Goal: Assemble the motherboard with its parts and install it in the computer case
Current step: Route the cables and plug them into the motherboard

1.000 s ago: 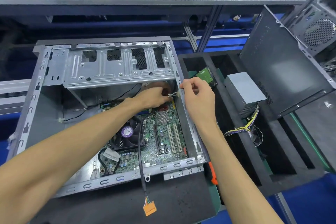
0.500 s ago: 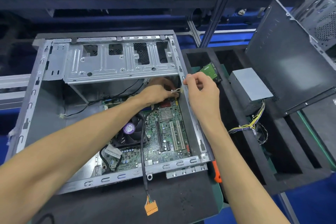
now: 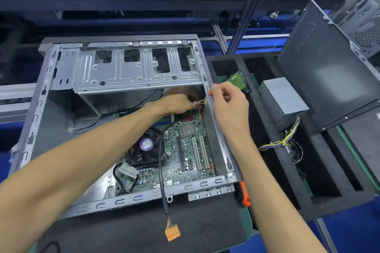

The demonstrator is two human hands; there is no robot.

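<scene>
The open metal computer case (image 3: 61,68) lies on its side, and the green motherboard (image 3: 185,150) with its black CPU fan (image 3: 147,146) sits inside it. My left hand (image 3: 178,102) reaches deep into the case under the drive cage and pinches a small white cable clip (image 3: 199,102) at the right wall. My right hand (image 3: 228,107) rests over the case's right edge, thumb and forefinger pinched at the rim by the same clip. A black cable with an orange connector (image 3: 172,232) hangs out over the case's front edge.
Right of the case a black foam tray (image 3: 287,181) holds a hard drive (image 3: 238,81) and a grey power supply (image 3: 283,96) with a bundle of wires. A dark side panel (image 3: 329,63) leans at far right. An orange-handled tool (image 3: 244,195) lies by the case corner.
The view has shifted slightly. Both hands stay at the white clip on the case's right wall, with only small finger movements.
</scene>
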